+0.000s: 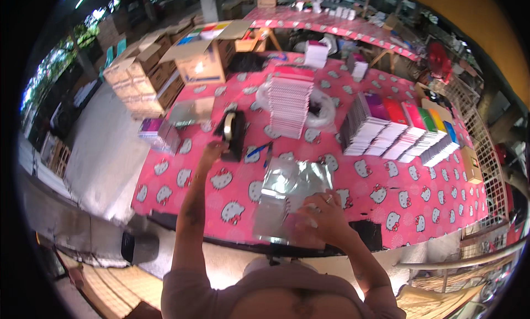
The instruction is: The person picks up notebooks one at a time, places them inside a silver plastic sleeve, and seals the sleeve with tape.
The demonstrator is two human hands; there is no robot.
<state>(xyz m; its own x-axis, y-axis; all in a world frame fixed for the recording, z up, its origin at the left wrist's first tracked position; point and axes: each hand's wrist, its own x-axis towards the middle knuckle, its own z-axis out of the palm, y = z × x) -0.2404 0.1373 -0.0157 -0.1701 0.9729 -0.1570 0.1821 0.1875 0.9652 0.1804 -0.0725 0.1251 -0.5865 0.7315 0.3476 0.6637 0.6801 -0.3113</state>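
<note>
- Pink cat-print table (400, 189), loads of open room right of the plastic, plus bare cloth down to the front-left corner
- Row of colour-covered notebook stacks (389, 134), hemming in the right side, clear gap before the plastic
- Open cardboard carton (200, 66), way over by the far left edge
- Tall notebook stack (290, 104), behind the plastic, pretty tight to the tape dispenser's right
- Clear plastic (295, 178), front and middle, near end close to the table's front edge
- Black tape dispenser (237, 139), left of centre, bare cloth in front
- Right hand (324, 210), bent fingers over the plastic's right side, blurry, can't tell if gripping
- Left hand (215, 151), fingers at the dispenser's near-left edge, can't tell if pinching
- Blue pen (257, 150), between dispenser and plastic
</note>
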